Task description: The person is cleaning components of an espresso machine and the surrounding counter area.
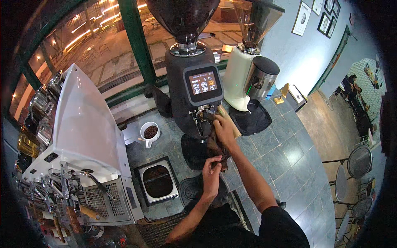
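Note:
A black coffee grinder [180,95] with a lit screen stands in front of me. My right hand [224,131] is closed on the upper part of a dark brown cloth [213,145], right beside the grinder's metal spout [202,120]. The cloth hangs down from there, bunched and creased. Lower along it, my left hand [211,177] pinches the bottom end between thumb and fingers. Some fingertips of the right hand are hidden against the cloth and spout.
A white cup [148,141] of coffee beans sits left of the grinder. Nearer is a knock-out bin [158,181] with dark grounds. A white espresso machine [89,128] stands at left, a cream grinder [237,76] at right. Tiled counter [289,155] extends right, with stools beyond.

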A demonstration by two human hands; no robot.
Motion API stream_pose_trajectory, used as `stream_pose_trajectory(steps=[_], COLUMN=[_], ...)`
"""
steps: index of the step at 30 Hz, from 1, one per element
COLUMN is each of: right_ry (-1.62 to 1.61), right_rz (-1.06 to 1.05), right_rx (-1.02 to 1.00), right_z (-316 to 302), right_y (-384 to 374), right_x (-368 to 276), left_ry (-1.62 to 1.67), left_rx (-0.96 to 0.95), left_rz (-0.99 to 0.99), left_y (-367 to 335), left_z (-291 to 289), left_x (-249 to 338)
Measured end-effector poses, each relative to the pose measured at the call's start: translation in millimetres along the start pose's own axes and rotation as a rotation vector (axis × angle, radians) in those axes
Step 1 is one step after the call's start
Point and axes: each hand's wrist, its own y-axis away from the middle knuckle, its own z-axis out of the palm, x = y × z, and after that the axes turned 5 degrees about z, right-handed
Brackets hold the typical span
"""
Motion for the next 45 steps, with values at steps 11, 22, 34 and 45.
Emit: stream_pose_trajectory(steps=[11,22,34,45], right_ry=[-0.112,0.019,-0.65,-0.38], right_rz=[-0.098,0.042,0.489,0.422], right_rx=[0.069,-0.007,-0.304,-0.189], right_z=[15.6,-2.1,-1.8,0.1], right_y=[0.7,28.4,-17.3,-18.0], right_x=[14.3,18.5,3.8,23.0], left_ry=[0.021,-0.087,-0.344,-0.758], left_rx=[0.025,0.044,0.178,0.106], left_rz=[-0.038,-0.05,0.254,0.4], left_y=[2.1,-4.5,-18.8,-30.4], left_z=[-5.7,8.3,-23.6,-34.8], left_x=[5.7,-2.9,22.2,18.1])
